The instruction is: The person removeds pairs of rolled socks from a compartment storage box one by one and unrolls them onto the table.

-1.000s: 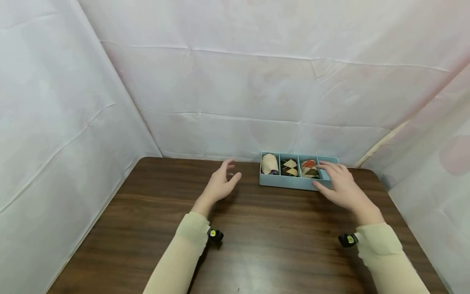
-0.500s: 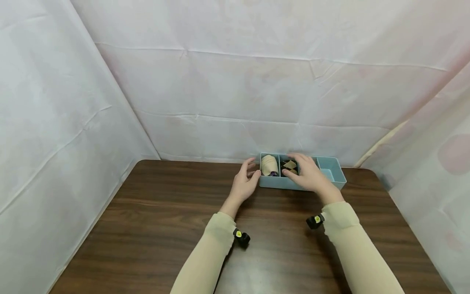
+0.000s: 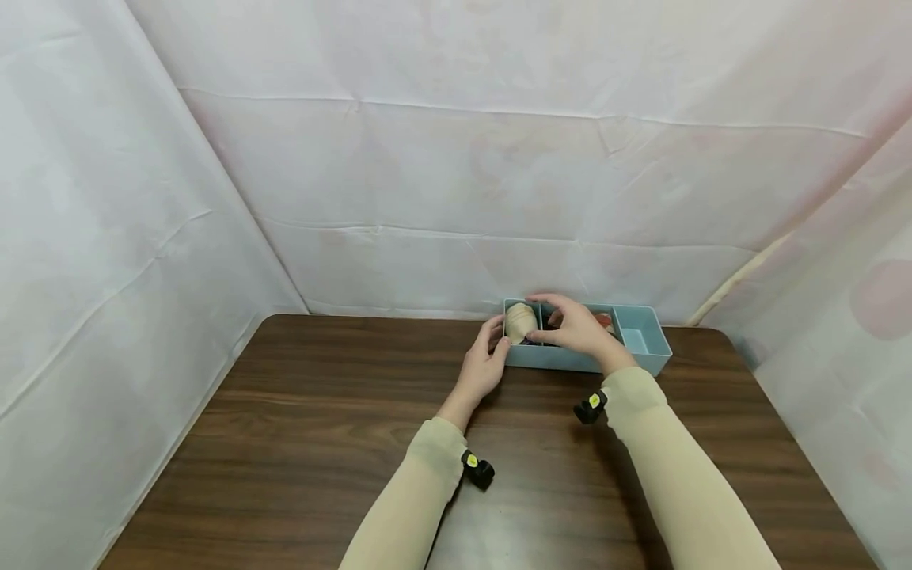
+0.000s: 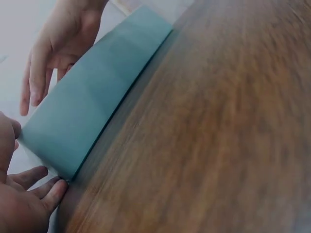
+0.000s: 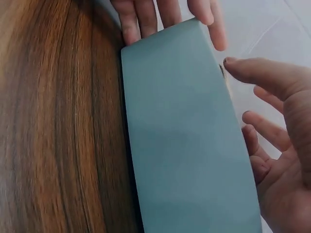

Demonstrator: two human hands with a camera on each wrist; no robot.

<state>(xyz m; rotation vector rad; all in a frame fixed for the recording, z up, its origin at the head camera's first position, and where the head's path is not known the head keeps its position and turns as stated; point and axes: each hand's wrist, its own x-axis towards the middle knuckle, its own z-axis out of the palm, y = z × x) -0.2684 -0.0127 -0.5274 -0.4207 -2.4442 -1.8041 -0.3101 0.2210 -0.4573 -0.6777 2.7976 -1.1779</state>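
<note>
A light blue divided box [image 3: 559, 359] sits at the back of the table. In its leftmost compartment lies a rolled cream sock [image 3: 520, 323]. Part of a red-patterned rolled sock [image 3: 605, 321] shows farther right, mostly behind my right hand. My left hand [image 3: 484, 364] rests against the box's left end, its fingers along the end wall and thumb at the front corner. Above the second compartment my right hand [image 3: 575, 326] reaches leftward, thumb and fingers spread near the cream sock. Whether it touches that sock I cannot tell. The dark argyle sock is hidden by this hand.
The floor of the rightmost compartment [image 3: 636, 340] is visible. White cloth [image 3: 427, 174] hangs close behind the box and along both sides of the brown wooden table [image 3: 342, 412]. A small black camera sits on each wrist.
My left hand has moved right to the box's left end. My right hand has travelled left from the rightmost compartment across the patterned socks to beside the cream one.
</note>
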